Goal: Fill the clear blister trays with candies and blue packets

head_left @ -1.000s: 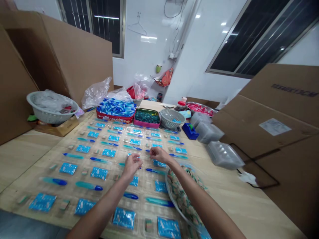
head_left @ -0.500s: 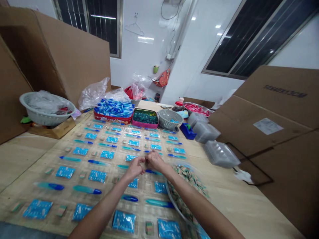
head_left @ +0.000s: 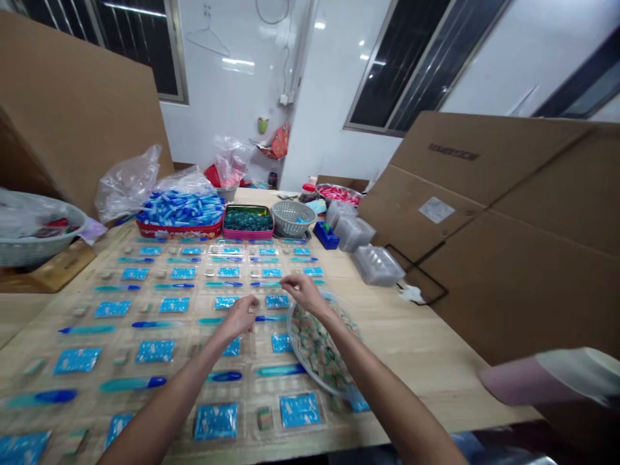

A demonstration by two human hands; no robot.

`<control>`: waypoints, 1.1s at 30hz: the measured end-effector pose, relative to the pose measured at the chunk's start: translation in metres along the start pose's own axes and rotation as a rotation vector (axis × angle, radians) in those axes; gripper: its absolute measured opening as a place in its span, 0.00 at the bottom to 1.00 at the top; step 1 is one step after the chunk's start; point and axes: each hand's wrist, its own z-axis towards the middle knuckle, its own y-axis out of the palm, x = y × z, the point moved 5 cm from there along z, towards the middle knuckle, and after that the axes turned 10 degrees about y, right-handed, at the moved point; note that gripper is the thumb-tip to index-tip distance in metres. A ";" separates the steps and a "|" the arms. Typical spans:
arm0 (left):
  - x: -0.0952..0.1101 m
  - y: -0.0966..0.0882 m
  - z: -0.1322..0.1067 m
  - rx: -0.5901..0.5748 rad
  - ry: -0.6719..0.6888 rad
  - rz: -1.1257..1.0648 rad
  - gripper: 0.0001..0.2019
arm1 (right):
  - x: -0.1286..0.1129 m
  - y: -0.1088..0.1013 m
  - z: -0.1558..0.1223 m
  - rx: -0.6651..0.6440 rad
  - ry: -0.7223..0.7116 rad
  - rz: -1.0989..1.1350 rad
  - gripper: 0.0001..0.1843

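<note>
Clear plastic trays [head_left: 159, 303] cover the wooden table, their pockets holding blue packets [head_left: 155, 351], blue pens [head_left: 130, 383] and small erasers. My left hand [head_left: 239, 316] hovers over the trays with its fingers curled in; what is inside it is hidden. My right hand [head_left: 303, 290] is a little further off, just above the far rim of a clear bowl [head_left: 295, 323] full of small erasers. Its fingertips are pinched together pointing down, and whether they hold anything is too small to tell.
At the back stand a red tin of blue pens [head_left: 179, 213], a tin of dark green pieces [head_left: 248, 221], a small grey basket [head_left: 292, 217] and stacked clear trays [head_left: 378, 265]. Large cardboard sheets [head_left: 508, 226] lean at both sides. A blurred pink and white shape [head_left: 547, 381] sticks in at lower right.
My hands, touching half a second ago, have drawn apart: the right hand moved right toward the bowl's rim, the left stayed low. The view swung right, and the pink shape came in.
</note>
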 end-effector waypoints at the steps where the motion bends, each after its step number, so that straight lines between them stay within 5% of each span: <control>1: 0.001 0.000 0.001 0.006 0.003 0.016 0.16 | 0.007 -0.010 -0.010 0.012 0.025 0.064 0.11; 7: 0.024 0.006 -0.002 0.039 0.035 0.075 0.16 | 0.034 -0.015 -0.071 -0.040 0.137 0.059 0.05; 12: 0.054 0.055 -0.017 -0.070 0.081 -0.135 0.14 | 0.029 0.007 -0.081 0.046 0.133 -0.065 0.05; 16: 0.054 0.087 -0.024 -0.054 0.074 -0.336 0.12 | 0.032 0.015 -0.078 0.057 0.164 0.037 0.04; 22: 0.043 0.090 -0.024 0.039 0.043 -0.371 0.10 | 0.026 0.008 -0.087 0.001 0.028 0.058 0.12; 33: 0.043 0.089 -0.026 0.059 0.044 -0.368 0.08 | 0.017 0.012 -0.095 -0.005 -0.049 -0.149 0.03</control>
